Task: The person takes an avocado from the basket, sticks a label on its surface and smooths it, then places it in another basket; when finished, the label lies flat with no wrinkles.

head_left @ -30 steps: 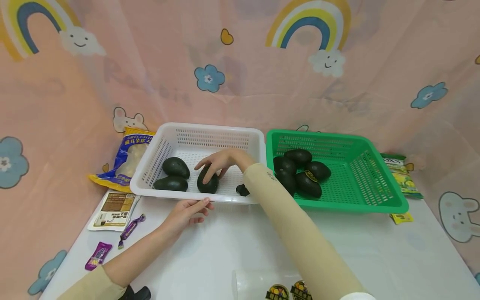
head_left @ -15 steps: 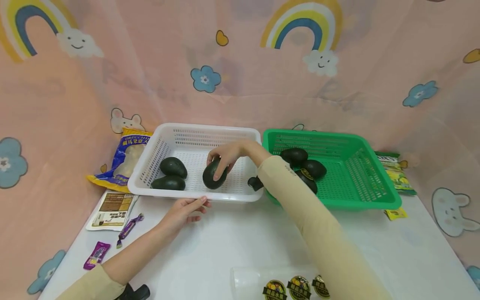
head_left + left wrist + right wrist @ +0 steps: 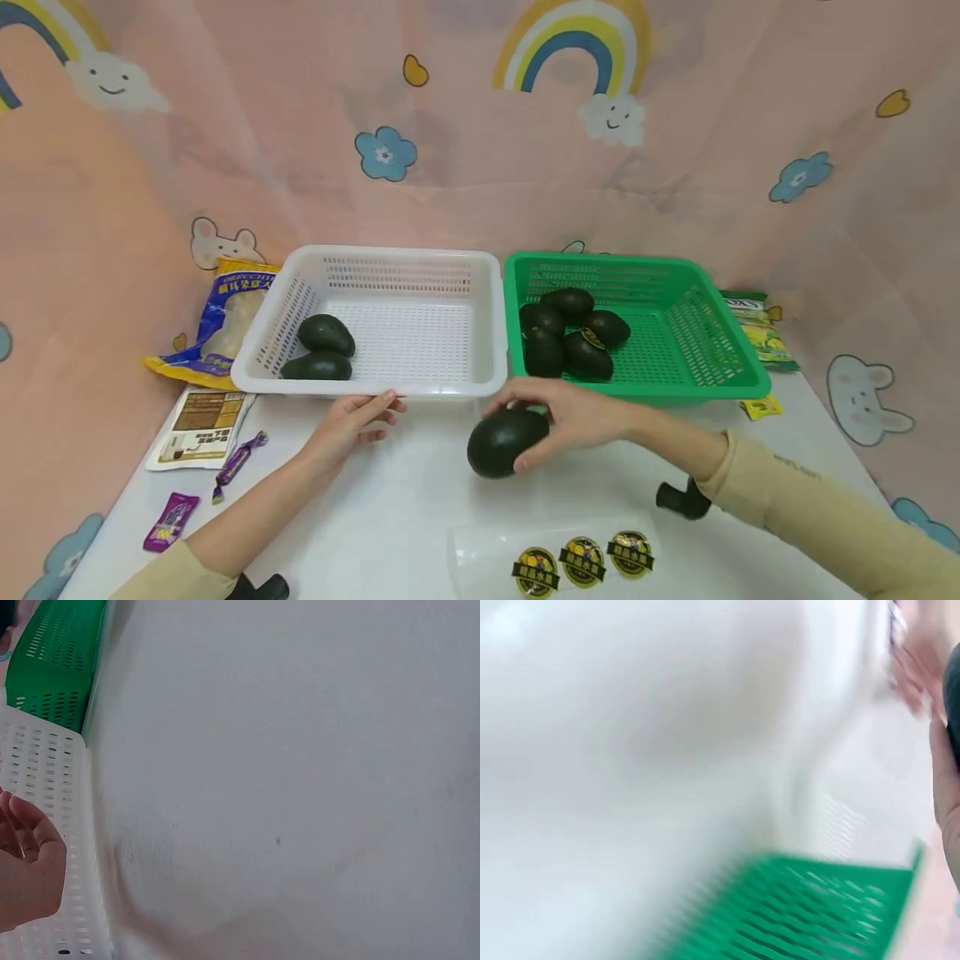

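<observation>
In the head view my right hand [image 3: 573, 417] grips a dark green avocado [image 3: 504, 443], held over the white table in front of the baskets. The right wrist view is blurred and catches only an edge of this avocado [image 3: 952, 697]. My left hand [image 3: 347, 429] touches the front rim of the white basket [image 3: 420, 388], its fingers relaxed. The left wrist view has that hand [image 3: 30, 870] against the basket's perforated wall. Two avocados [image 3: 326, 335] lie at the left inside the white basket. Several darker ones [image 3: 564, 310] are grouped in the green basket [image 3: 675, 385], one bearing a round sticker.
A clear sheet with several round black-and-gold stickers [image 3: 583, 562] lies at the front. Left of the white basket are a blue-and-yellow pasta bag [image 3: 221, 321], a white-and-brown packet [image 3: 201, 429] and purple sweets [image 3: 171, 522]. Beyond the green basket sits a green-yellow packet [image 3: 761, 333].
My right hand has lifted an avocado out of the white basket and brought it right and towards me, over the table. My left hand stays at the rim. The head view has shifted slightly.
</observation>
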Motion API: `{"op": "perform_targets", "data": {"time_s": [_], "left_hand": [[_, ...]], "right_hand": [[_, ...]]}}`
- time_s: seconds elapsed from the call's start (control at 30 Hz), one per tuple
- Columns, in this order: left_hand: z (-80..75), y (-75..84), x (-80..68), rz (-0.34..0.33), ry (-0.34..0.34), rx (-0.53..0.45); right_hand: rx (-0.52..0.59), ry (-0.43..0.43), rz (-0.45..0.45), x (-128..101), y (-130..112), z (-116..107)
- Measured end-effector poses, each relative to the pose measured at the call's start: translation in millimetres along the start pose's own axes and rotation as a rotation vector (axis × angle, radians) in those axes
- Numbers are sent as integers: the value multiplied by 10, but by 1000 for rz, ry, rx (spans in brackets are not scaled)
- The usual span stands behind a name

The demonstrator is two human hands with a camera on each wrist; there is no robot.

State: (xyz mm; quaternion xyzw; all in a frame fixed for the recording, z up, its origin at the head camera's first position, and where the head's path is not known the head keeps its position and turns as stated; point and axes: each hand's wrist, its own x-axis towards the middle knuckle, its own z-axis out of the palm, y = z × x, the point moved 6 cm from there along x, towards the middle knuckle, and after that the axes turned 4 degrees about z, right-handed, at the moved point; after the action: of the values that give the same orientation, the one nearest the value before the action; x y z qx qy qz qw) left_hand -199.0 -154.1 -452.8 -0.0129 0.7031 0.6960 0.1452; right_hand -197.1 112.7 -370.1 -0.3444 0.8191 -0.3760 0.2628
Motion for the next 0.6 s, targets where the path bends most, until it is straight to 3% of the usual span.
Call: {"op": "perform_targets", "data": {"time_s": [0.13,0.27,0.47,0.6], "left_hand": [[3,-6,-8,4,-2,0],[7,6,-5,7,-9,-7],[17,32,-24,10,7,-26],[123,-15,-71,0,9,-16]], "right_hand": [[-41,154,74,-220,323,322],[-88,299,120,-282,600,492],[-102,327,138,-295,761,549],[-128,302,143,-293,753,510]]}}
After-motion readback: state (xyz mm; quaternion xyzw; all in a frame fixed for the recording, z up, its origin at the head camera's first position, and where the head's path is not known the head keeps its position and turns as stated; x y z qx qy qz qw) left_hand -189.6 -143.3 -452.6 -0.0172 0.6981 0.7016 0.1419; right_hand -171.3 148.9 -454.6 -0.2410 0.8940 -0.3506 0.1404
